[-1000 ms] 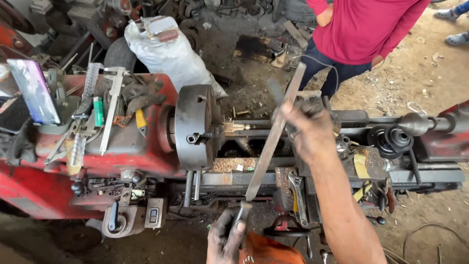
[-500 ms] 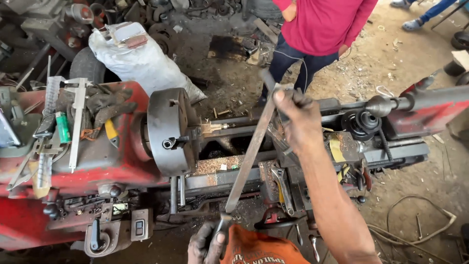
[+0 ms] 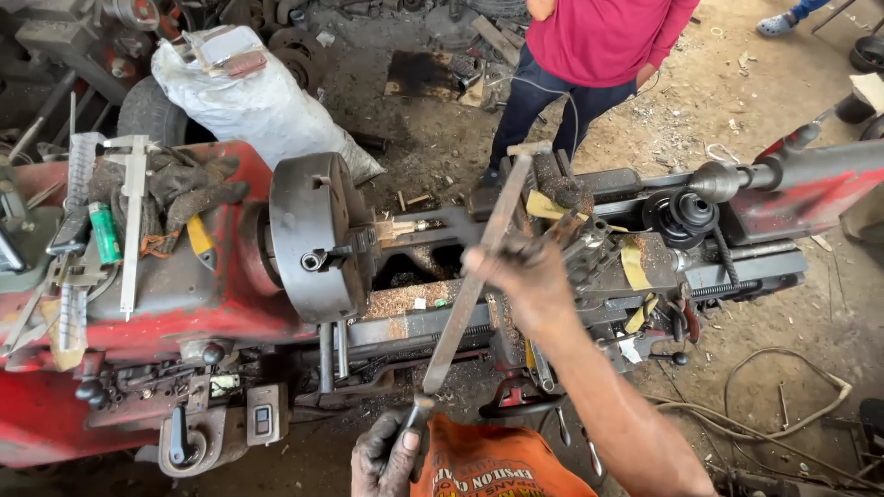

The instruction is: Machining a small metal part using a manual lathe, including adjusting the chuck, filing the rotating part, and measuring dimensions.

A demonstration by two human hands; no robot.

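Observation:
My left hand [image 3: 387, 456], dark with grime, grips the handle end of a long flat metal file [image 3: 470, 294] at the bottom of the view. The file slants up and away over the lathe bed [image 3: 414, 299]. Its far tip reaches the tool post [image 3: 552, 184]. My right hand [image 3: 520, 276] closes on the file about midway, just right of the grey chuck [image 3: 313, 239]. A short brass-coloured piece [image 3: 405, 227] sticks out of the chuck's right side.
The red headstock [image 3: 184, 294] carries a caliper [image 3: 133, 221], gloves [image 3: 189, 189] and small tools. The tailstock [image 3: 737, 179] is at right. A person in a red shirt [image 3: 599, 37] stands behind the lathe. A white sack [image 3: 253, 97] and floor cables [image 3: 783, 396] lie around.
The view has swung so the lathe sits further left in frame. Both hands keep their hold on the file, which stays slanted over the bed near the chuck.

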